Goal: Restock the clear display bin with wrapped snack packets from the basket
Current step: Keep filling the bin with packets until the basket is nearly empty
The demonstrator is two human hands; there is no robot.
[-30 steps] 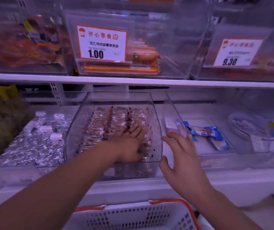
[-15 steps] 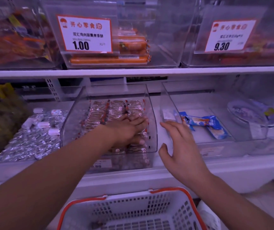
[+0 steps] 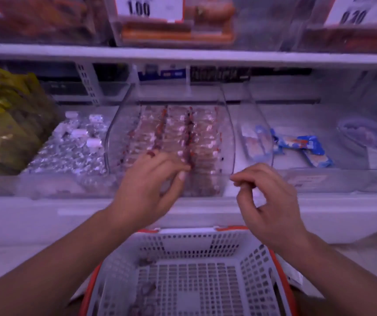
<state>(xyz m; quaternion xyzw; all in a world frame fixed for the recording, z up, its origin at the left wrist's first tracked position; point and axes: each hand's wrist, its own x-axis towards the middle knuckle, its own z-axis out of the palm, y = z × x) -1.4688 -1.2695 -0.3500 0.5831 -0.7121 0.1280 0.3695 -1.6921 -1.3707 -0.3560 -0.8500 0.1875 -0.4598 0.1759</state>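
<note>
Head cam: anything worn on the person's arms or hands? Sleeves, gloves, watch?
Nothing worn that shows. Both forearms are bare to the frame edge, with no sleeves in view. The left hand and right hand are ungloved, with no watch or wristband. Motion blur hides any rings.

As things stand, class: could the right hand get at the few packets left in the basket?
Probably yes. The right hand holds nothing, and the basket sits open-topped just below it, its packets uncovered toward the left.
</note>
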